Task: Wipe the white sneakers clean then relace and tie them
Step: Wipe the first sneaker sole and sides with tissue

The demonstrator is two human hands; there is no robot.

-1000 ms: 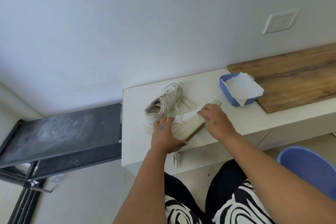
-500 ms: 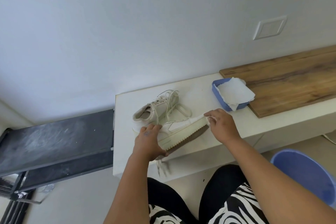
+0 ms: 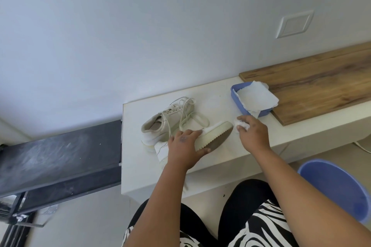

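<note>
Nearest us, our left hand (image 3: 185, 147) gripped the tilted white leather sneaker (image 3: 212, 133) on the white desk (image 3: 220, 152), fingers over its upper, brown sole turned toward us. Our right hand (image 3: 252, 133), just beside the toe, pinched a crumpled white wipe (image 3: 241, 125). Behind lay the second white sneaker with loose laces (image 3: 166, 124). Farther right, a blue plastic tray holding white paper (image 3: 240, 102) rested against a brown wooden board (image 3: 321, 84).
</note>
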